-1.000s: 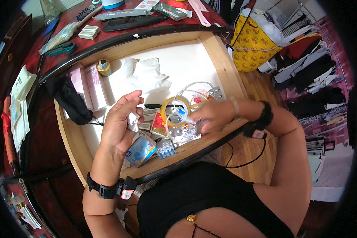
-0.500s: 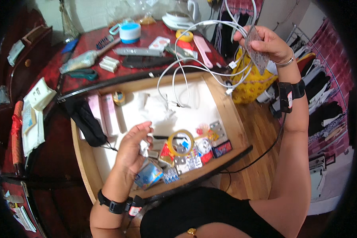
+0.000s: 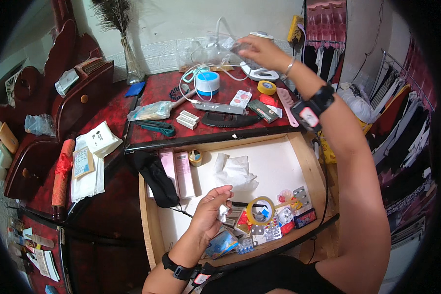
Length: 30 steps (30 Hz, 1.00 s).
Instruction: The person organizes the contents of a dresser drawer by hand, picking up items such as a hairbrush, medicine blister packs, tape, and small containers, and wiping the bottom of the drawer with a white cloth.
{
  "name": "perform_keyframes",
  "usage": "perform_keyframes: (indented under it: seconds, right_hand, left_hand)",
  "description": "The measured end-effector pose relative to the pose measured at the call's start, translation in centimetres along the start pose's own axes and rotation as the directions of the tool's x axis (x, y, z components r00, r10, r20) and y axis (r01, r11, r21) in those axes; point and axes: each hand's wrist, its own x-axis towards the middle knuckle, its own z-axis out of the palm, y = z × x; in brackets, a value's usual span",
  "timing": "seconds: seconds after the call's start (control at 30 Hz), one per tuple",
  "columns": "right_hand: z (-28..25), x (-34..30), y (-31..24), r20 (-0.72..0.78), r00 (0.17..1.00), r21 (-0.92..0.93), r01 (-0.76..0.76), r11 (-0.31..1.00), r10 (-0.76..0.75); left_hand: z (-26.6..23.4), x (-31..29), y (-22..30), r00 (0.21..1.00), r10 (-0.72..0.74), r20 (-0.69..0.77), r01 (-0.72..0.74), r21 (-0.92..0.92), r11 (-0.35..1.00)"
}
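Observation:
Over the back of the red-and-black table, my right hand (image 3: 262,53) is closed on a bundle of white charging cables (image 3: 219,24), along with a flat grey speckled piece. The cables loop leftward past a blue-and-white round jar (image 3: 207,83). Above the open drawer (image 3: 299,147) is my left hand (image 3: 210,213), its fingers curled round a small white object (image 3: 223,212) whose kind I cannot make out. Below and beside that hand lie a roll of clear yellowish tape (image 3: 253,210), blister packs (image 3: 274,232) and a blue packet (image 3: 221,244). A crumpled white tissue (image 3: 235,171) rests farther back in the drawer.
On the table are a black comb (image 3: 230,120), a pink comb (image 3: 287,108), a yellow tape roll (image 3: 266,87), a green cutter (image 3: 157,128) and a white appliance (image 3: 259,73). A black pouch (image 3: 157,179) hangs over the drawer's left side. Clothes (image 3: 402,122) hang at right.
My right hand has carried the cables from the drawer's right side to above the table's back. The view has shifted. My left hand stays over the drawer.

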Motion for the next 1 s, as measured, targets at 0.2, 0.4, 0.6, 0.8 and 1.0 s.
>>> perform_keyframes:
  seconds: [0.2,0.4,0.6,0.8,1.0]
  right_hand:
    - [9.5,-2.2,1.5,0.065,0.995,-0.446,-0.041,0.894,0.078]
    - [18.5,-4.6,10.6,0.420,0.846,-0.679,0.051,0.732,0.330]
    - [4.6,-8.1,-3.7,0.195,0.969,-0.311,0.210,0.927,-0.154]
    - [6.9,-22.3,-7.5,0.708,0.625,0.555,-0.203,0.806,-0.330]
    - [12.1,-31.3,-10.3,0.552,0.785,0.113,0.264,0.958,-0.281]
  left_hand:
    - [-0.4,1.0,-0.1,0.999,0.030,-0.030,-0.027,0.094,0.995]
    - [1.1,1.8,0.1,0.999,0.032,0.020,-0.033,0.051,0.998]
    - [-1.0,1.9,0.6,0.994,0.083,-0.075,-0.092,-0.127,0.988]
    - [-1.0,2.2,0.9,0.995,0.090,-0.031,-0.094,-0.171,0.981]
    - [-1.5,1.9,1.1,0.987,0.080,-0.139,-0.094,-0.104,0.990]
